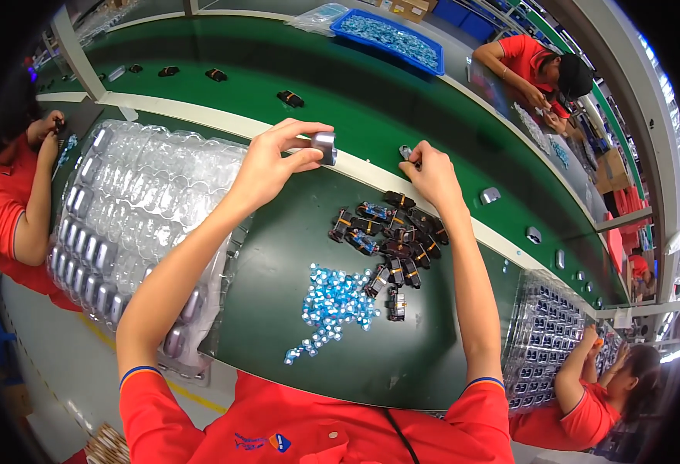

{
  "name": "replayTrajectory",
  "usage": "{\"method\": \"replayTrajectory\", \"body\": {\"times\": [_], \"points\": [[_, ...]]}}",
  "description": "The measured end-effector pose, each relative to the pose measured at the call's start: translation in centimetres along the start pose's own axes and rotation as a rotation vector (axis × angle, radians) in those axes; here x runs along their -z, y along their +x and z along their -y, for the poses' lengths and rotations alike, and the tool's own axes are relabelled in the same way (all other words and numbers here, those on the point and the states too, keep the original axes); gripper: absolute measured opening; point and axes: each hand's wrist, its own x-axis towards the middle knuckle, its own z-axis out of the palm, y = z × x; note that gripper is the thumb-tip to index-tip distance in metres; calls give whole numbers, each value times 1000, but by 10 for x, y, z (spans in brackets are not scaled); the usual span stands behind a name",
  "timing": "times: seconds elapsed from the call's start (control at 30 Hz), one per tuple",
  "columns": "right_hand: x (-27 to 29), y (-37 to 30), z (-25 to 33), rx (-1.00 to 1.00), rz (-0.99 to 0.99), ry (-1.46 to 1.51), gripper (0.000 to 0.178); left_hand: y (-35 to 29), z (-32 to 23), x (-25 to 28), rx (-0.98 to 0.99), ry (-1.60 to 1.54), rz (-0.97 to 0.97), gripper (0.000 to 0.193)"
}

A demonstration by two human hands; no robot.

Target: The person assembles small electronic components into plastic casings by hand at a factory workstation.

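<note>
My left hand [276, 157] is raised over the near edge of the green belt. Its thumb and fingers pinch a shiny grey, open-ended casing [323, 147]. My right hand [432, 176] reaches over the belt's edge, fingers closed on a small grey-and-dark part [407, 153]; its exact kind is partly hidden by the fingers. Below that hand lies a heap of black electronic modules [398, 247] with orange strips, some showing blue boards. Nearer to me, small blue-and-white pieces [336, 298] are spread loosely on the dark green worktop [270, 294].
Clear plastic trays [162, 170] with grey casings stand at left, another tray [545, 340] at right. Black modules [290, 99] and grey casings [490, 196] lie along the belt [355, 108]. A blue bin [390, 40] sits beyond. Co-workers in red work left, right and across.
</note>
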Motion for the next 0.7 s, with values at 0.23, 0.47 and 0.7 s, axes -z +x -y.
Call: {"method": "replayTrajectory", "body": {"times": [0.23, 0.47, 0.7], "points": [[-6, -39, 76, 197, -120, 1065, 25, -3, -8, -3, 29, -65, 50, 34], [-24, -47, 89, 357, -258, 839, 27, -1, -13, -8, 36, -75, 70, 35], [-25, -55, 97, 406, -415, 642, 26, -3, -13, -6, 62, -71, 87, 35]]}}
